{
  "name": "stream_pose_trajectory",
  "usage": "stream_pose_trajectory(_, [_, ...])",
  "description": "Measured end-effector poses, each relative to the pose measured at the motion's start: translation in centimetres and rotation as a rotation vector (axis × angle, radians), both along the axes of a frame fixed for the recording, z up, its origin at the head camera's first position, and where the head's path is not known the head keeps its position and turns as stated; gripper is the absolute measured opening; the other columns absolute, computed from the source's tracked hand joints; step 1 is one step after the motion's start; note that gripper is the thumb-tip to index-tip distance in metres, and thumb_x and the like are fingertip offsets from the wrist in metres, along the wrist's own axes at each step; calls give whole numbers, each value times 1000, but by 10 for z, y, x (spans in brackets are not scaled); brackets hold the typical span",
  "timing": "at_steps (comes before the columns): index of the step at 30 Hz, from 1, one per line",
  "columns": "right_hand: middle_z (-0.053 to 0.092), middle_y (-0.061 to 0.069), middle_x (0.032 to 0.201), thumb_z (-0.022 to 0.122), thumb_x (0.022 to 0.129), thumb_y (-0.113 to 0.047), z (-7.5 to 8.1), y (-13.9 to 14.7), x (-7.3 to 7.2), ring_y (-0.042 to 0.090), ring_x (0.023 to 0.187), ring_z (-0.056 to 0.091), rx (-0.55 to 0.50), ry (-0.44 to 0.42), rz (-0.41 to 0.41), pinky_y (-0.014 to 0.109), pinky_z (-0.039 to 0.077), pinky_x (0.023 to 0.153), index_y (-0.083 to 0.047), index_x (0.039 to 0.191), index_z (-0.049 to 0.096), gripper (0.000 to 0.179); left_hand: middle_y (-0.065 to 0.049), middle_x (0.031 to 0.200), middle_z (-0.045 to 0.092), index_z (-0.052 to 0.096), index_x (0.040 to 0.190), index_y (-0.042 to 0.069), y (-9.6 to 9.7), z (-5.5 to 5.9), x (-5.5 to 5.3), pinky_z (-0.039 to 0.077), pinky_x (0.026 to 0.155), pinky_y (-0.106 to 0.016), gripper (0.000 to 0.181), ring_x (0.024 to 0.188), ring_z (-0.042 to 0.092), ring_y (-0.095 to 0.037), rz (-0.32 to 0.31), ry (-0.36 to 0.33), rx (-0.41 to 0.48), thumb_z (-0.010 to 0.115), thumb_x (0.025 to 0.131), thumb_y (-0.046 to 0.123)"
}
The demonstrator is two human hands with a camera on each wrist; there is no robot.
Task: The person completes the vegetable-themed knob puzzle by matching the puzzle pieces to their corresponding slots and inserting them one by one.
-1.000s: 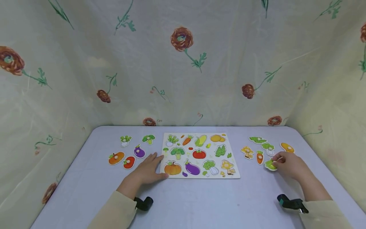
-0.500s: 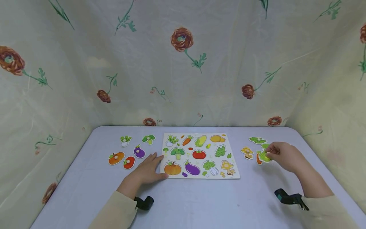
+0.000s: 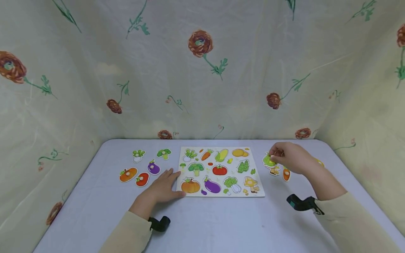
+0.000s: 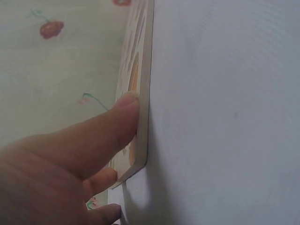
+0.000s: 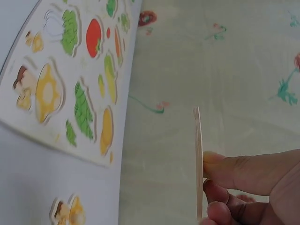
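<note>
My right hand pinches a thin light-green puzzle piece, which looks like the corn, raised over the right-hand group of pieces. The right wrist view shows this piece edge-on at the thumb and fingertips. Beneath and beside the hand lie the mushroom piece and carrot piece; the pea-pod and bok choy pieces are hidden behind it. My left hand rests with spread fingers at the near left corner of the vegetable puzzle board. Its thumb touches the board's edge.
Left of the board lie the radish, broccoli, pumpkin, eggplant and tomato pieces. A potato piece shows past the right wrist. Flowered cloth walls the white table's back and sides.
My right hand has lifted the light-green piece off the table and carried it left and farther back, over the mushroom piece. The left hand and board have stayed put.
</note>
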State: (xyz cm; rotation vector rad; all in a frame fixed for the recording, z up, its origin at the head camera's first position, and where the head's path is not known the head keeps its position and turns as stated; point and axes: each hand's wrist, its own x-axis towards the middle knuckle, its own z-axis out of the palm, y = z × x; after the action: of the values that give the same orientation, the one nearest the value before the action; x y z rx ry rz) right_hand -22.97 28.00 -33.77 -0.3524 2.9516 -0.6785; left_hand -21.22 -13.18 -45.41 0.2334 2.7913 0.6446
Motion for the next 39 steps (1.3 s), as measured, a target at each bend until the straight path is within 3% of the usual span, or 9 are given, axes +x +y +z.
stream_pose_trajectory(8, [63, 9, 90, 66, 97, -13, 5, -34, -21, 24, 81, 56, -44, -47, 15, 33, 49, 68, -3, 104, 65, 12, -14, 164, 25, 41, 154, 16, 1, 1, 0, 24, 116, -61, 84, 152, 16, -34, 1, 2, 3, 77, 84, 45])
stream_pose_trajectory(17, [62, 9, 93, 64, 98, -14, -4, -68, -53, 25, 85, 55, -52, -59, 30, 35, 47, 72, -5, 103, 67, 10, -14, 164, 24, 40, 155, 17, 0, 2, 0, 23, 117, -60, 84, 153, 15, -33, 7, -1, -2, 77, 84, 44])
stream_pose_trajectory(29, [63, 10, 93, 67, 96, -12, -33, -103, -81, 24, 85, 56, -108, -62, 58, 34, 51, 72, -5, 98, 68, 7, -14, 164, 25, 41, 154, 16, 0, 1, 1, 22, 117, -61, 84, 152, 15, -33, 12, 2, 32, 78, 83, 43])
stream_pose_trajectory(34, [62, 8, 89, 67, 95, -9, -52, -111, -91, 23, 81, 55, -140, -63, 66, 33, 50, 69, -5, 94, 69, 4, -14, 164, 25, 42, 154, 16, 0, 1, 1, 22, 117, -61, 84, 152, 15, -33, 6, 4, 33, 78, 84, 43])
stream_pose_trajectory(39, [63, 9, 91, 65, 97, -8, -74, -120, -103, 23, 85, 55, -148, -67, 29, 34, 49, 75, -4, 97, 70, 6, -14, 164, 25, 42, 154, 15, 1, 3, 2, 22, 117, -61, 83, 152, 16, -34, 8, 2, 36, 78, 84, 42])
